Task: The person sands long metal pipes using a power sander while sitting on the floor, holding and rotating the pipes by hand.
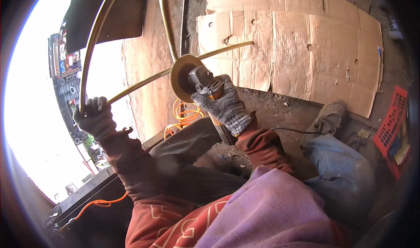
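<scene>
My right hand, in a grey knit glove, is closed round an angle grinder with a large tan disc. The disc stands against a brass-coloured metal frame of bent bars, close to where a straight crossbar meets another bar. Whether it touches the metal I cannot tell. My left hand, gloved too, grips the frame at its lower left corner, where the curved bar and the crossbar come together. The far end of the crossbar reaches over the cardboard.
Flattened cardboard covers the ground at the upper right. A coiled orange hose lies beyond my knee, and a black cord runs to the right. A red perforated crate stands at the right edge. Tools fill a rack at the left.
</scene>
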A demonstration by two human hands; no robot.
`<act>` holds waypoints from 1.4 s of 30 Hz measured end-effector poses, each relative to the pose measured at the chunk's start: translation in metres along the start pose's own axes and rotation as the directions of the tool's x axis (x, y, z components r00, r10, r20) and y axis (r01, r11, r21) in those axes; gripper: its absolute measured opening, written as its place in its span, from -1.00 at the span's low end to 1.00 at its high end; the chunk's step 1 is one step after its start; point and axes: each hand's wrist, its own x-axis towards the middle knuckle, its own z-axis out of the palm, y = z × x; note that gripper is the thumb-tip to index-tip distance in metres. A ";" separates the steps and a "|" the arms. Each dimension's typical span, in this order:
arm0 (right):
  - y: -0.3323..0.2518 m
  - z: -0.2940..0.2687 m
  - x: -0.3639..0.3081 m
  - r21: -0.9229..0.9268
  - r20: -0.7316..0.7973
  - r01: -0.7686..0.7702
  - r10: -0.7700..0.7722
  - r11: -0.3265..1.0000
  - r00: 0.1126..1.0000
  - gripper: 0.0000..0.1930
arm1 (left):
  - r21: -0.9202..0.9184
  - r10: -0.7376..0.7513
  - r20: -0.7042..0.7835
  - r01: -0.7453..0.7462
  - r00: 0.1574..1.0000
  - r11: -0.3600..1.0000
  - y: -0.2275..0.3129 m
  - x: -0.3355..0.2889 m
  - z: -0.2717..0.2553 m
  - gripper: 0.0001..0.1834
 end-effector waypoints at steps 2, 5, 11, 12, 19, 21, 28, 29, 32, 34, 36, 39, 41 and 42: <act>0.009 -0.003 0.003 0.027 -0.023 0.017 -0.016 0.999 1.000 -0.40 | -0.021 -0.017 0.032 0.018 0.999 1.000 -0.005 0.004 -0.011 -0.66; 0.010 -0.038 0.016 -0.072 -0.142 -0.196 0.185 0.978 0.973 -0.40 | -0.066 -0.034 0.073 0.039 0.997 0.997 -0.004 0.006 -0.020 -0.68; 0.004 -0.051 0.027 0.047 -0.091 -0.199 0.202 0.979 0.975 -0.42 | -0.061 -0.018 0.162 0.028 0.987 0.998 -0.004 0.006 -0.022 -0.70; -0.006 -0.039 0.021 0.076 -0.058 -0.147 0.152 0.986 0.987 -0.41 | -0.063 -0.043 0.219 0.059 0.975 0.996 -0.002 0.013 -0.028 -0.71; 0.010 -0.056 0.039 0.000 -0.159 -0.220 0.217 0.976 0.963 -0.46 | -0.044 -0.059 0.285 0.075 0.957 0.996 0.005 0.019 -0.022 -0.70; 0.016 -0.084 0.057 -0.054 -0.233 -0.278 0.259 0.959 0.937 -0.42 | -0.067 -0.062 0.315 0.087 0.947 0.994 0.005 0.016 -0.022 -0.70; 0.027 -0.057 0.047 -0.024 -0.107 -0.178 0.175 0.984 0.979 -0.34 | -0.069 -0.066 0.132 0.076 0.989 0.995 0.001 0.005 -0.001 -0.70; 0.025 -0.047 0.041 -0.080 -0.108 -0.152 0.143 0.985 0.984 -0.30 | -0.067 -0.060 0.154 0.071 0.986 0.995 0.001 0.006 -0.001 -0.71; 0.022 -0.046 0.043 -0.126 -0.111 -0.193 0.179 0.973 0.978 -0.20 | -0.044 -0.029 0.142 0.035 0.990 0.998 0.006 0.003 0.004 -0.72; 0.042 -0.073 0.063 -0.045 -0.264 -0.226 0.207 0.973 0.942 -0.36 | -0.026 -0.017 0.117 0.020 0.993 0.999 0.004 0.001 0.010 -0.71; 0.047 -0.105 0.082 -0.118 -0.352 -0.371 0.310 0.921 0.883 -0.40 | -0.054 -0.063 0.128 0.070 0.990 0.996 0.002 0.001 0.008 -0.71; 0.078 -0.123 0.103 -0.041 -0.422 -0.406 0.353 0.913 0.835 -0.46 | -0.003 -0.011 0.015 0.012 1.000 1.000 -0.006 0.002 0.010 -0.70; 0.086 -0.111 0.100 0.007 -0.369 -0.327 0.307 0.945 0.878 -0.49 | -0.035 -0.057 0.097 0.060 0.994 0.998 -0.002 0.013 -0.006 -0.70; 0.074 -0.096 0.089 -0.008 -0.341 -0.274 0.255 0.962 0.905 -0.52 | -0.060 -0.094 0.174 0.106 0.980 0.993 0.001 0.020 -0.018 -0.70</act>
